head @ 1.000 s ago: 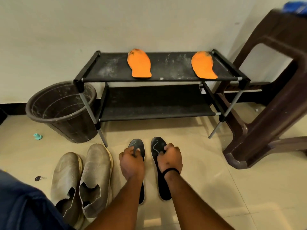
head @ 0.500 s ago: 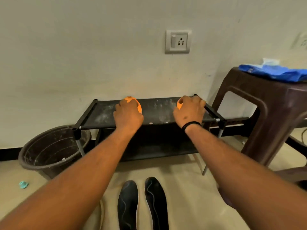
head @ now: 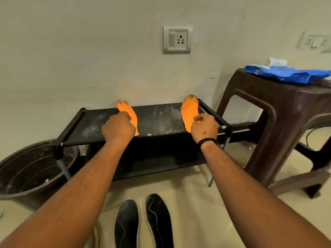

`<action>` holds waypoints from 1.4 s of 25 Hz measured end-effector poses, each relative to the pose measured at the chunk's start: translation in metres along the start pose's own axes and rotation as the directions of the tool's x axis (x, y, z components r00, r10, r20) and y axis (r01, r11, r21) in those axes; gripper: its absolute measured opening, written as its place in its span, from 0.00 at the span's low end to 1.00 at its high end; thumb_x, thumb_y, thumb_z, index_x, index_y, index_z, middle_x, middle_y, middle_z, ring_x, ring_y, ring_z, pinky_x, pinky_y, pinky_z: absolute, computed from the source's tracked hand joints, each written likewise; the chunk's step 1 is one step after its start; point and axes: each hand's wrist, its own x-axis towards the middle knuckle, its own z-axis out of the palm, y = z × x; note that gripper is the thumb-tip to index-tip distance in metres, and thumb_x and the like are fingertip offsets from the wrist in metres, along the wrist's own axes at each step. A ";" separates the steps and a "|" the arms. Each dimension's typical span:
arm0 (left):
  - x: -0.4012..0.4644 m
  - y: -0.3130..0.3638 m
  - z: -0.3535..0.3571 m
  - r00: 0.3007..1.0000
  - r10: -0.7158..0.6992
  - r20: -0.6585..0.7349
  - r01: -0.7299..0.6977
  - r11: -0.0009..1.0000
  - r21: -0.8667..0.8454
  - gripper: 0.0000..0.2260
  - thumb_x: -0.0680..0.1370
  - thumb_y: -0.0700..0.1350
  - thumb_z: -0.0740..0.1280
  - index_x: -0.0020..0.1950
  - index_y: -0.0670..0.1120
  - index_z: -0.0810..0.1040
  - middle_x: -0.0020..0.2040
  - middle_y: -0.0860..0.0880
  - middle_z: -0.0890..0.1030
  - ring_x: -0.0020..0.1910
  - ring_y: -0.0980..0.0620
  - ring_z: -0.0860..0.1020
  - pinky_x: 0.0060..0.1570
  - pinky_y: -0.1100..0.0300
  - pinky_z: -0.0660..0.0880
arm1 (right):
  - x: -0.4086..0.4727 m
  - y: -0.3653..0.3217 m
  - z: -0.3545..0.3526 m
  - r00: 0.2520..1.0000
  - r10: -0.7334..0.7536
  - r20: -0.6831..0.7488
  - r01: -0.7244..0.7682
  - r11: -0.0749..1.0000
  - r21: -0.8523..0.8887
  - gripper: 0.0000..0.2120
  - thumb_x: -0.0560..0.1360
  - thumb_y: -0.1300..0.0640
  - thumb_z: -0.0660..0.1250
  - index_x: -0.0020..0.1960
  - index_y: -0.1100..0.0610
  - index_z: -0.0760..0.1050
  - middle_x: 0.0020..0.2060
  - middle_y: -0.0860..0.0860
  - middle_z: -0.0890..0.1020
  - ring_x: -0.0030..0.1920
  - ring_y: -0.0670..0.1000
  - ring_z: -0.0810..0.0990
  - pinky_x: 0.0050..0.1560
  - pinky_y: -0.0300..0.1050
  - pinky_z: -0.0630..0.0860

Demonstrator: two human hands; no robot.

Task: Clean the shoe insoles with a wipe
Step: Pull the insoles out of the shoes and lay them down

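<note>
Two orange insoles are at the black shoe rack's (head: 161, 120) top shelf. My left hand (head: 118, 128) grips the left orange insole (head: 126, 110) near its heel and tilts it up. My right hand (head: 205, 127) pinches the right orange insole (head: 189, 111) at its heel, and its toe points up off the shelf. Two black insoles (head: 143, 222) lie side by side on the floor below, between my forearms. A blue wipe packet (head: 288, 74) with a white wipe sticking out lies on the brown stool.
A dark brown plastic stool (head: 279, 126) stands right of the rack. A dark round bucket (head: 30, 172) sits on the floor at the left. A wall socket (head: 177, 39) is above the rack. The floor is beige tile.
My hands left the black insoles on the floor, reached up to the rack and took hold of the orange insoles. Both orange insoles now lift and tilt off the shelf.
</note>
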 end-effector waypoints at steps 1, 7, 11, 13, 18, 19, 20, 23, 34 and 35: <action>-0.005 0.004 0.001 0.997 0.001 -0.083 -0.015 0.986 -0.169 0.11 0.78 0.43 0.66 0.59 0.48 0.79 0.60 0.44 0.80 0.59 0.40 0.77 0.54 0.51 0.71 | -0.001 0.003 0.001 0.998 0.060 -0.001 -0.059 0.985 0.163 0.13 0.73 0.67 0.63 0.51 0.54 0.82 0.52 0.53 0.83 0.52 0.55 0.80 0.55 0.51 0.79; -0.077 0.060 0.024 0.953 -0.293 -0.074 0.069 0.448 -0.891 0.27 0.77 0.40 0.69 0.75 0.47 0.66 0.48 0.53 0.78 0.53 0.50 0.78 0.55 0.56 0.74 | -0.037 0.045 -0.012 0.962 0.262 0.073 -0.258 0.793 0.551 0.13 0.70 0.69 0.69 0.51 0.56 0.77 0.43 0.54 0.81 0.42 0.51 0.80 0.38 0.40 0.76; -0.140 0.071 0.056 0.956 -0.228 0.185 0.238 0.232 -0.943 0.09 0.77 0.43 0.72 0.57 0.45 0.81 0.46 0.50 0.83 0.47 0.51 0.81 0.46 0.57 0.78 | -0.105 0.101 -0.012 0.915 0.361 0.179 -0.403 0.794 0.455 0.20 0.68 0.72 0.66 0.54 0.52 0.71 0.43 0.54 0.80 0.43 0.53 0.79 0.39 0.44 0.75; -0.170 0.066 0.075 0.908 -0.172 0.382 0.404 0.123 -0.906 0.03 0.78 0.43 0.71 0.47 0.45 0.82 0.43 0.49 0.84 0.43 0.51 0.82 0.38 0.62 0.77 | -0.137 0.132 -0.011 0.855 0.439 0.277 -0.518 0.763 0.387 0.20 0.69 0.71 0.65 0.54 0.51 0.71 0.42 0.56 0.80 0.42 0.55 0.79 0.39 0.48 0.76; -0.230 0.024 0.139 0.692 -0.036 0.721 0.682 0.360 -0.637 0.05 0.79 0.43 0.69 0.47 0.43 0.83 0.51 0.44 0.85 0.50 0.46 0.83 0.44 0.57 0.79 | -0.209 0.191 -0.009 0.597 0.621 0.508 -0.773 0.615 0.156 0.20 0.60 0.68 0.68 0.51 0.60 0.77 0.41 0.62 0.83 0.41 0.60 0.81 0.42 0.61 0.80; -0.238 0.012 0.149 0.657 -0.038 0.753 0.698 0.409 -0.588 0.05 0.79 0.43 0.69 0.48 0.42 0.83 0.52 0.43 0.85 0.51 0.46 0.82 0.44 0.57 0.78 | -0.221 0.196 -0.010 0.536 0.648 0.540 -0.808 0.579 0.108 0.17 0.62 0.67 0.70 0.50 0.61 0.79 0.38 0.61 0.83 0.38 0.59 0.80 0.40 0.57 0.81; -0.245 0.000 0.159 0.617 -0.045 0.785 0.717 0.442 -0.538 0.07 0.79 0.43 0.70 0.50 0.40 0.83 0.53 0.42 0.85 0.51 0.45 0.82 0.42 0.58 0.78 | -0.230 0.201 -0.011 0.479 0.667 0.571 -0.836 0.546 0.064 0.12 0.65 0.66 0.71 0.49 0.61 0.81 0.36 0.60 0.82 0.36 0.57 0.79 0.39 0.55 0.80; -0.257 -0.024 0.177 0.584 -0.072 0.809 0.724 0.498 -0.478 0.07 0.78 0.41 0.71 0.50 0.37 0.82 0.50 0.41 0.84 0.50 0.43 0.82 0.50 0.50 0.81 | -0.236 0.206 -0.007 0.363 0.689 0.627 -0.848 0.524 -0.085 0.10 0.70 0.68 0.66 0.48 0.60 0.82 0.40 0.60 0.84 0.43 0.59 0.81 0.39 0.53 0.81; -0.276 -0.022 0.218 0.723 -0.089 0.685 0.583 0.611 -0.536 0.10 0.77 0.46 0.71 0.38 0.44 0.80 0.37 0.44 0.80 0.39 0.49 0.79 0.47 0.46 0.79 | -0.227 0.233 0.007 0.447 0.778 0.441 -0.888 0.446 0.113 0.05 0.70 0.66 0.74 0.37 0.61 0.81 0.40 0.62 0.84 0.44 0.62 0.81 0.50 0.64 0.80; -0.277 -0.021 0.223 0.722 -0.102 0.684 0.585 0.619 -0.525 0.12 0.77 0.47 0.71 0.36 0.43 0.79 0.35 0.44 0.79 0.37 0.48 0.78 0.45 0.47 0.77 | -0.222 0.235 0.008 0.421 0.789 0.447 -0.900 0.423 0.101 0.04 0.71 0.65 0.73 0.38 0.60 0.80 0.41 0.62 0.83 0.44 0.62 0.81 0.52 0.65 0.79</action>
